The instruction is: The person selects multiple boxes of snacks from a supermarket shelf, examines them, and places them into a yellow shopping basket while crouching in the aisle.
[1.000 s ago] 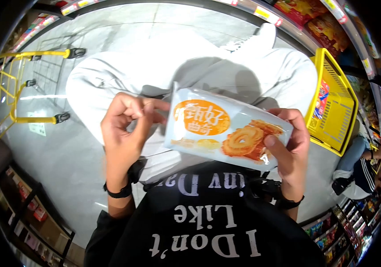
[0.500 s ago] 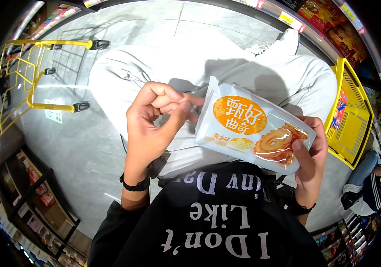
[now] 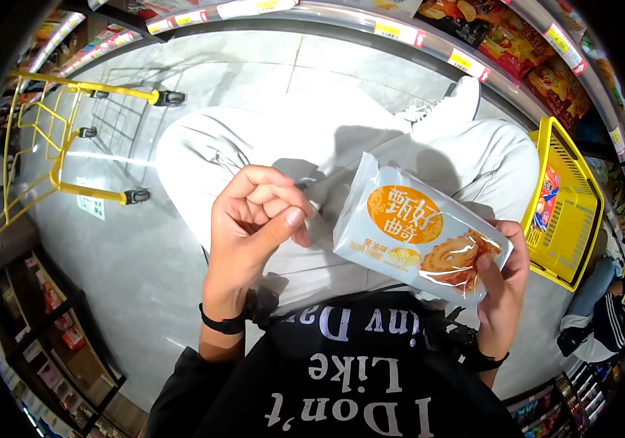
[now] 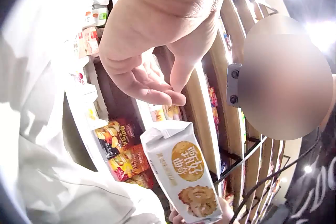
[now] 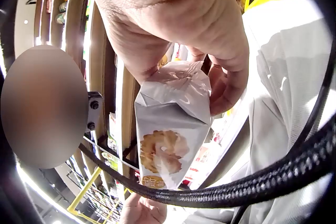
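My right hand grips a pale pack of cookies by its right end, thumb across the printed cookie and fingers behind. The pack has an orange oval label and a crimped seal at its left end, tilted up over my lap. In the right wrist view its wrapper is folded and creased between thumb and fingers. My left hand hovers just left of the sealed end, apart from it. Its fingers are loosely bent, with the thumb close to them. The left wrist view shows this hand above the pack's end.
A yellow shopping basket with a red and blue packet stands by my right knee. On the left is a yellow-framed cart. Shelves with bagged snacks curve along the far side. Another person is low at the right.
My left fingertips have come away from the sealed end, leaving a gap. The pack, in my right hand throughout, appears further right; the head view has also shifted.
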`<state>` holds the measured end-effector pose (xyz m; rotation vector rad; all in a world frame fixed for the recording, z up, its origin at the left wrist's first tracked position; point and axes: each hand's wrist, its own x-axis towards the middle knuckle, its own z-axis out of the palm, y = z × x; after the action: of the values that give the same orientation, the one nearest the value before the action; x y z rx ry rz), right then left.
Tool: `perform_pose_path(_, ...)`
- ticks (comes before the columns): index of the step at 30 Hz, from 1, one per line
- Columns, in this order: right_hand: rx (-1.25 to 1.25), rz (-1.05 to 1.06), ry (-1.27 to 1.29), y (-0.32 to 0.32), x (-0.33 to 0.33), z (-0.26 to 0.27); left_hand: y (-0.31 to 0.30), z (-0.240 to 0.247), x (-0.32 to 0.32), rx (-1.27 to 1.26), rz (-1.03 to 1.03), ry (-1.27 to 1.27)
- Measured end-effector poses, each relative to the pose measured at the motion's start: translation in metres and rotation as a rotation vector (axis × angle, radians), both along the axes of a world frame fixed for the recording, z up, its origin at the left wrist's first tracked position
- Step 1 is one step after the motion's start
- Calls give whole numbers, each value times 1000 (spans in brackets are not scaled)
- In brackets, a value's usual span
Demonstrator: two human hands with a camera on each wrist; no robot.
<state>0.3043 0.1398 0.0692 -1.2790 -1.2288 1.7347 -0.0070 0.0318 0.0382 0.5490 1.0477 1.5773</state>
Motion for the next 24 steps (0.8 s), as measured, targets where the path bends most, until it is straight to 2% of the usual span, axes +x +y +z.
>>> perform_pose_path(7, -10, -21, 13, -3, 4, 1, 9, 17, 11, -133, -21, 33)
perform_pose_path(12, -23, -40, 32, -4, 6, -3, 10, 6, 12, -38, -80, 8)
perform_pose_path(15, -20, -38, -16, -4, 9, -5, 16, 12, 18, -13, -49, -199)
perform_pose_path(19, 9, -24, -51, -5, 14, -8, 22, 8, 22, 20, -45, -19)
perform_pose_path(24, -29, -51, -16, -7, 17, -13, 29, 19, 30, -61, -53, 37)
